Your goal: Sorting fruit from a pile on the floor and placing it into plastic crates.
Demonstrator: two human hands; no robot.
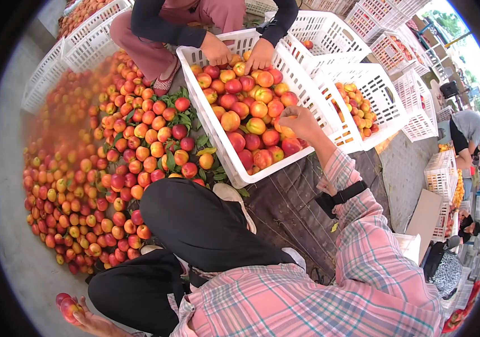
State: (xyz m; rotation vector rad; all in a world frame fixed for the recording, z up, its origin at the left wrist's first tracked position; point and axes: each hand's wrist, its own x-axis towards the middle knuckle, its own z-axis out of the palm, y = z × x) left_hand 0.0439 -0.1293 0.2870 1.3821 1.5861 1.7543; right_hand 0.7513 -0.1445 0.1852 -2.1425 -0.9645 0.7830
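My left hand (86,320) is low at the left edge of the view, palm up, with two red-yellow nectarines (70,309) resting in its fingers. My right hand (301,122) is over the right side of a white slatted plastic crate (244,179) full of nectarines, its bent fingers at a yellow-orange fruit; whether they grip it I cannot tell. Another person's two hands (240,54) touch fruit at the far end of the same crate. A large pile of loose nectarines (109,202) with some green leaves lies on the floor left of the crate.
More white crates (366,97) stand to the right, one part-filled with smaller yellow-red fruit (356,109). Other crates (46,80) stand behind the pile at the upper left. Dark sheeting (286,202) covers the floor below the crate. Another person (469,130) bends among crates at far right.
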